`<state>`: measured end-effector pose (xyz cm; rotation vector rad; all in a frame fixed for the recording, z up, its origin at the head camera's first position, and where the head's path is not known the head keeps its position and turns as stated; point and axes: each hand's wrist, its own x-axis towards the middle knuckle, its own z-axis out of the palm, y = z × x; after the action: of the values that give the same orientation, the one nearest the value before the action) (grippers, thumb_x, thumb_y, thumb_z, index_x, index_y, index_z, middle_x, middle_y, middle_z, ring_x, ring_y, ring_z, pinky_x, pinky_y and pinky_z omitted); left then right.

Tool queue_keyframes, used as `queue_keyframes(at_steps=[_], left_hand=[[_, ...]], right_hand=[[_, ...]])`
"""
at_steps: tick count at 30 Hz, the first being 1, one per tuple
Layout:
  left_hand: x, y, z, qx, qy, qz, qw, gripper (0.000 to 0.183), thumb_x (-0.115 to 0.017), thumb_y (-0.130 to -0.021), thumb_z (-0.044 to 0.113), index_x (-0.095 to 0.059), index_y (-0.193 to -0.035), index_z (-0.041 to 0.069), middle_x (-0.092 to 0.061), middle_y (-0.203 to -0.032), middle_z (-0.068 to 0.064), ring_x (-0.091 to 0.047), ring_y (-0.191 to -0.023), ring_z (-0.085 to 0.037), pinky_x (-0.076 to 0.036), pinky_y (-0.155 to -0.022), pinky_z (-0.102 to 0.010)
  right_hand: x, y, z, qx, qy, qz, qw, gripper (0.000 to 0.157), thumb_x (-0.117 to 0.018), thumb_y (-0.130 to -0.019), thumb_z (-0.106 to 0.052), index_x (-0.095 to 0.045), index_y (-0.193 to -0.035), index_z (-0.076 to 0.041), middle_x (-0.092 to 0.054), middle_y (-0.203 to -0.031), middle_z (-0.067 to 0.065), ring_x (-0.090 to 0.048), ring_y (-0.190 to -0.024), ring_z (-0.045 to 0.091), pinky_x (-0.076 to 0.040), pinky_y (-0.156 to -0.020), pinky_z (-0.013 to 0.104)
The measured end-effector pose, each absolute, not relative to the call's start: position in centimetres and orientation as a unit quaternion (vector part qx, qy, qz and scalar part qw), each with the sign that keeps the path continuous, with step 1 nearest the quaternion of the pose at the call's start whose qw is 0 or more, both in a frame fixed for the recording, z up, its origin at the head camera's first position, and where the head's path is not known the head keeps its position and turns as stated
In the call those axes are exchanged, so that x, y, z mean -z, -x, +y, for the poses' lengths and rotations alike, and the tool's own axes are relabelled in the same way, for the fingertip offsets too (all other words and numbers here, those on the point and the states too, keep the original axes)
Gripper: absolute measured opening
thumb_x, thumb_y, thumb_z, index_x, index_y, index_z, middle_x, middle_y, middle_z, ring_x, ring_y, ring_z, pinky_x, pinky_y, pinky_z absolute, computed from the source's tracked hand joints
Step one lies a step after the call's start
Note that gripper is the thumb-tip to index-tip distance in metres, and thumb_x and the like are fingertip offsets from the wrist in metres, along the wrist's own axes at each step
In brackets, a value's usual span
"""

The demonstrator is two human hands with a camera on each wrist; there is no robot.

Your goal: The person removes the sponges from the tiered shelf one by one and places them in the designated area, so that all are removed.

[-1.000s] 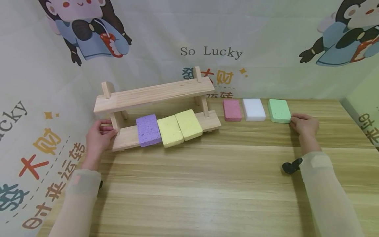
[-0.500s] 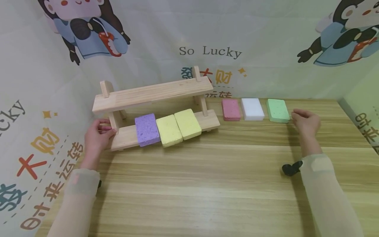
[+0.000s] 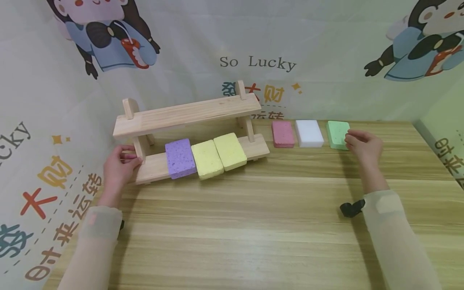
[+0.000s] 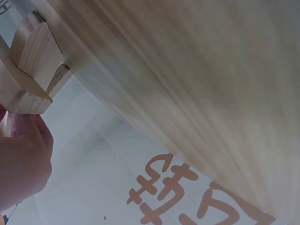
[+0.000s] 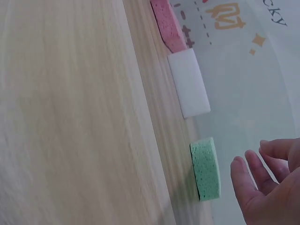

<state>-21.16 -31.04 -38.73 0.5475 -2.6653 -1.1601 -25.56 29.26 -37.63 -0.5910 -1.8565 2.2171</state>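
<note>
Head view: the left hand (image 3: 121, 166) grips the rack (image 3: 188, 114); the right hand (image 3: 366, 148), fingers loose and empty, hangs by the green sponge (image 3: 336, 135) on the table (image 3: 235, 225). A careless leftward brush could shove it into the white sponge (image 3: 309, 133).

Both arms out in front here: left arm (image 3: 94, 241) stretched forward, left hand (image 3: 119, 167) gripping, fingers (image 3: 127, 155) bent; and across, right arm (image 3: 396, 229) extended, right hand (image 3: 367, 148) loosely curved, fingertips (image 5: 238, 164) parted!
</note>
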Motion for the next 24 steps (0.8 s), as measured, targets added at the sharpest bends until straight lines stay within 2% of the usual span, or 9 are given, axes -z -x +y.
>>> queue_keyframes(at_steps=[4, 13, 18, 24], left_hand=[[38.8, 21.1, -31.0, 0.395, -0.185, -0.895, 0.089, 0.043, -0.067, -0.094, 0.012, -0.054, -0.134, 0.004, -0.060, -0.104, -0.003, -0.047, -0.074, 0.008, -0.041, -0.069, -0.010], [38.7, 21.2, -31.1, 0.395, -0.194, -0.894, 0.084, 0.042, -0.067, -0.095, 0.016, -0.054, -0.134, 0.007, -0.057, -0.094, 0.008, -0.048, -0.080, 0.002, -0.041, -0.067, -0.013], [38.7, 21.2, -31.1, 0.392, -0.192, -0.896, 0.084, 0.043, -0.067, -0.094, 0.015, -0.054, -0.134, 0.006, -0.059, -0.098, 0.004, -0.048, -0.078, 0.003, -0.041, -0.068, -0.014], [38.8, 21.3, -31.1, 0.388, -0.183, -0.899, 0.084, 0.043, -0.065, -0.095, 0.014, -0.054, -0.135, 0.005, -0.060, -0.106, -0.004, -0.047, -0.073, 0.008, -0.040, -0.072, -0.013]], right_hand=[[37.3, 25.3, 28.3, -0.750, 0.183, -0.629, 0.087, 0.034, -0.063, -0.089, 0.008, -0.070, -0.070, -0.019, -0.067, -0.066, -0.009, -0.066, -0.061, 0.000, -0.055, -0.061, 0.014], [37.5, 25.1, 26.6, -0.749, 0.129, -0.648, 0.048, 0.030, -0.063, -0.092, 0.005, -0.070, -0.078, -0.021, -0.068, -0.074, -0.010, -0.068, -0.066, 0.001, -0.056, -0.066, 0.015], [37.7, 25.2, 25.7, -0.739, 0.103, -0.665, 0.027, 0.027, -0.063, -0.093, 0.002, -0.069, -0.083, -0.022, -0.069, -0.078, -0.013, -0.068, -0.070, -0.001, -0.056, -0.069, 0.015], [37.9, 25.2, 24.3, -0.756, 0.076, -0.650, 0.009, 0.023, -0.062, -0.092, 0.005, -0.067, -0.093, -0.017, -0.072, -0.080, -0.012, -0.070, -0.071, 0.000, -0.057, -0.068, 0.016]])
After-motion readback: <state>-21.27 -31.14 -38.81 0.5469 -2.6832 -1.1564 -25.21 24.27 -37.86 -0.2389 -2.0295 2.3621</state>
